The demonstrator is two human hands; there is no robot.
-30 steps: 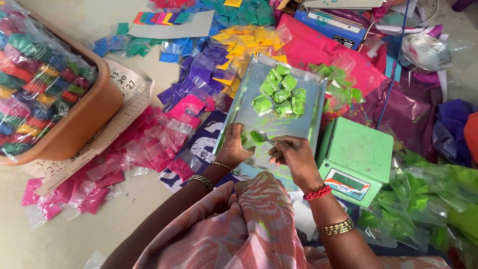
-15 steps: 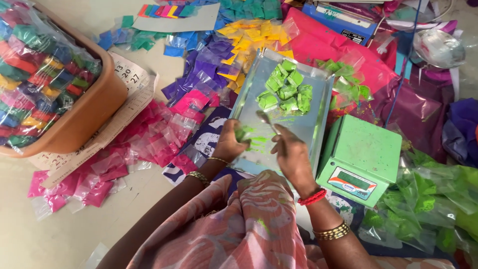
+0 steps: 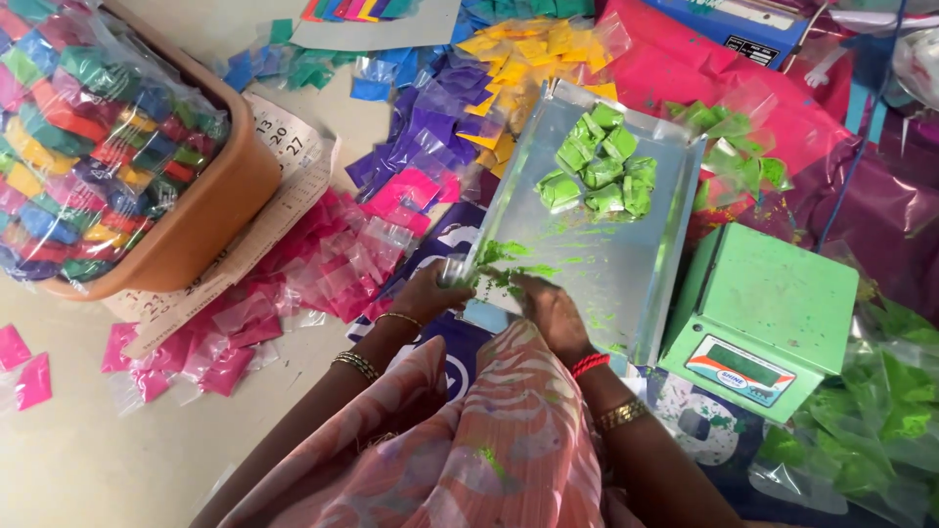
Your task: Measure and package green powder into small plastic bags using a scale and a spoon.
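Green powder (image 3: 509, 262) is smeared across the near end of the metal tray (image 3: 626, 274), and both your hands are right there at its lower edge. Your left hand (image 3: 430, 293) sits at the tray's near left corner, fingers closed on a small clear bag (image 3: 458, 272) that it holds against the rim. Your right hand (image 3: 553, 313) lies palm down on the tray just beside it, fingers together over the powder; whether they pinch anything underneath I cannot tell. Up at the far end of the tray, well apart from your hands, a cluster of filled green packets (image 3: 599, 168) rests in a heap. Just to the right of the tray stands a green weighing scale (image 3: 768, 318), touching or nearly touching the tray's side. Left of your arms, pink packets (image 3: 323, 264) are scattered over the floor, with purple packets (image 3: 416, 147) and yellow packets (image 3: 523, 59) further up. Far left, a brown tub (image 3: 210, 210) holds a clear sack stuffed with mixed colour packets, and it sits on a sheet of printed paper (image 3: 293, 161).
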